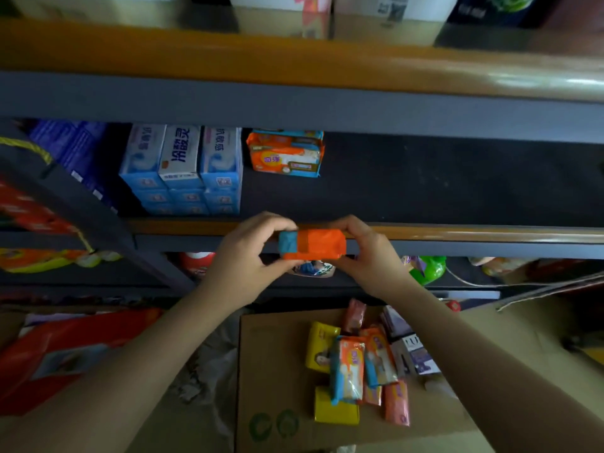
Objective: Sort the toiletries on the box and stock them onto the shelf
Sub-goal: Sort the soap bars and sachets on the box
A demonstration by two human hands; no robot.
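A: Where's the pack at?

B: The orange-and-blue pack (312, 244) is held between both hands, level with the front lip of the shelf (457, 232). The left hand (243, 256) pinches its blue end, the right hand (366, 256) curls round the orange end, so the hands are close together and both clamped on it.

A: How will it handle?

B: Light and soft, I'd judge: a slick plastic wrapper that gives a little (it looks like tissues or wipes, but the print is too blurred to say). Gripping the short ends as now seems right, firm but no crushing.

A: And where does it go?

B: Probably beyond the hands, beside the matching orange pack (286, 153). More loose packs (362, 371) lie below the hands on the box (271, 354).
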